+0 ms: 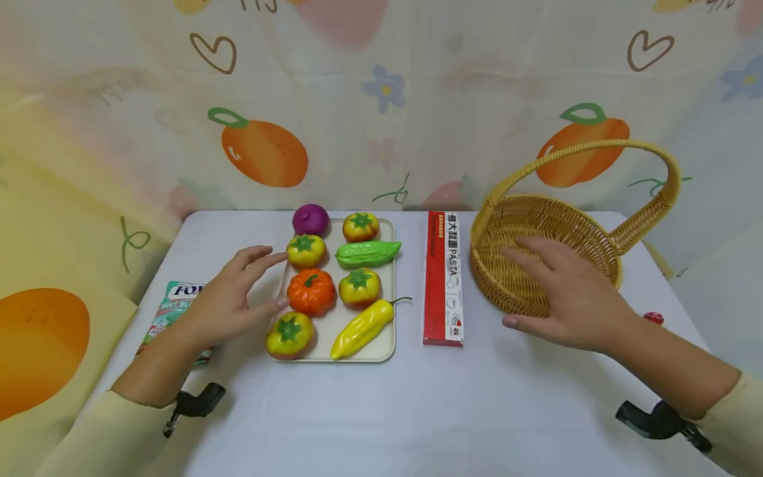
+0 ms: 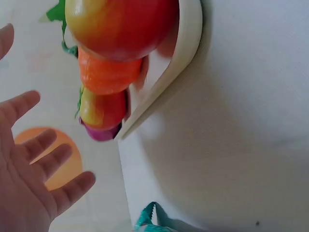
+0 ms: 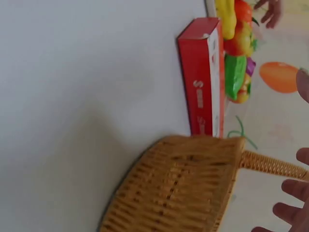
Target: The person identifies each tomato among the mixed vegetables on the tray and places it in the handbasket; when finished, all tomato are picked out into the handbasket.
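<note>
My left hand [image 1: 229, 298] hovers with spread fingers beside the left edge of a cream tray [image 1: 334, 331]; it holds nothing. On the tray lie an orange pumpkin [image 1: 311, 292], a green pepper-like vegetable [image 1: 367, 254], a yellow pepper [image 1: 363, 329], a purple onion [image 1: 310, 220] and several yellow-red tomatoes [image 1: 289, 335]. My right hand [image 1: 566, 295], fingers apart and holding nothing, is over the near part of a wicker basket [image 1: 507, 291], hiding some of its rim. Between tray and basket lies a red and white pasta box [image 1: 444, 278]. In the left wrist view the left palm [image 2: 21, 183] is bare.
A teal FOX packet [image 1: 173, 308] lies at the table's left, partly behind my left forearm. A small red item [image 1: 654, 318] sits near the right edge, beside my right forearm. The basket's tall handle [image 1: 596, 147] arches upward in front of a printed curtain [image 1: 334, 79].
</note>
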The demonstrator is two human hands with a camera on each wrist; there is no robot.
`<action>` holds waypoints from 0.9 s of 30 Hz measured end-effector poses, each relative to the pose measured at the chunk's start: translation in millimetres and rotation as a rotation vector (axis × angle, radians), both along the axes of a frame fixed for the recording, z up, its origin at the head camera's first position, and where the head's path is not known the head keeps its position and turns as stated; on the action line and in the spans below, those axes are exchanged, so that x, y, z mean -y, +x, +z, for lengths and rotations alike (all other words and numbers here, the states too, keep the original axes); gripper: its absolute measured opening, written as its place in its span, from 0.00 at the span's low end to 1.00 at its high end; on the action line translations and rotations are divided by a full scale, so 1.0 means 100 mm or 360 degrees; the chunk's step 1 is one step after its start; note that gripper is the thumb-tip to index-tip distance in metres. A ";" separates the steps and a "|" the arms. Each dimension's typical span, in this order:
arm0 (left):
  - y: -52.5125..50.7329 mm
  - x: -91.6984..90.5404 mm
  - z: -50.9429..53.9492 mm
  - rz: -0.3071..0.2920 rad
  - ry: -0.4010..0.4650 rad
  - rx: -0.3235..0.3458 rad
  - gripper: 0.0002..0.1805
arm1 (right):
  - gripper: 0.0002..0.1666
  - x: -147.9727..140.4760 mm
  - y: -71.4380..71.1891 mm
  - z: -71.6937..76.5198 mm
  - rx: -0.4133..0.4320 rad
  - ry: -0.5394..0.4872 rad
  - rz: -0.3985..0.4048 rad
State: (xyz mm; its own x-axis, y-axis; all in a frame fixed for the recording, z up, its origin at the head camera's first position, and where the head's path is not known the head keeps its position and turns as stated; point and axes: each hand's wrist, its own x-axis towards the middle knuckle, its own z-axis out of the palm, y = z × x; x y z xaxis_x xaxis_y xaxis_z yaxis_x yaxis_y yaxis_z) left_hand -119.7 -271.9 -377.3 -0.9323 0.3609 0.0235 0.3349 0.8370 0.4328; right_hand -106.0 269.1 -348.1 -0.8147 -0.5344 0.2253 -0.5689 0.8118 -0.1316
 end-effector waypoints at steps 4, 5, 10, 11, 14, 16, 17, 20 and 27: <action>-0.03 0.05 -0.07 0.0032 0.0124 0.0052 0.39 | 0.58 0.09 0.00 -0.02 -0.0023 -0.0037 0.0096; -0.03 0.06 -0.09 0.0042 0.0153 0.0066 0.38 | 0.58 0.11 0.00 -0.02 -0.0023 -0.0041 0.0119; -0.08 0.13 -0.21 0.0050 0.0278 0.0190 0.34 | 0.58 0.23 -0.02 -0.01 -0.0022 -0.0054 0.0192; -0.08 0.15 -0.23 0.0047 0.0286 0.0218 0.33 | 0.57 0.25 -0.02 -0.01 -0.0023 -0.0057 0.0202; -0.09 0.18 -0.30 0.0054 0.0296 0.0280 0.31 | 0.56 0.34 -0.03 0.00 -0.0031 -0.0080 0.0255; -0.09 0.19 -0.33 0.0081 0.0282 0.0300 0.30 | 0.56 0.41 -0.03 -0.01 -0.0027 -0.0076 0.0284; -0.10 0.20 -0.34 0.0094 0.0276 0.0306 0.29 | 0.56 0.45 -0.02 0.00 -0.0016 -0.0075 0.0297; -0.11 0.19 -0.36 0.0120 0.0262 0.0320 0.29 | 0.55 0.58 -0.02 -0.02 0.0026 -0.0055 0.0323; -0.13 0.19 -0.45 0.0146 0.0281 0.0353 0.29 | 0.55 0.88 -0.02 -0.07 0.0105 -0.0029 0.0380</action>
State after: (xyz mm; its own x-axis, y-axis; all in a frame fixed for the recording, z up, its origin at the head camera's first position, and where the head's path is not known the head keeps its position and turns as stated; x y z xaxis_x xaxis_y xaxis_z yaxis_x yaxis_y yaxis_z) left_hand -132.5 -290.6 -422.6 -0.9503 0.2833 -0.1294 0.1423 0.7645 0.6287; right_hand -108.2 180.8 -354.6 -0.6789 -0.7100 0.1871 -0.7341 0.6524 -0.1882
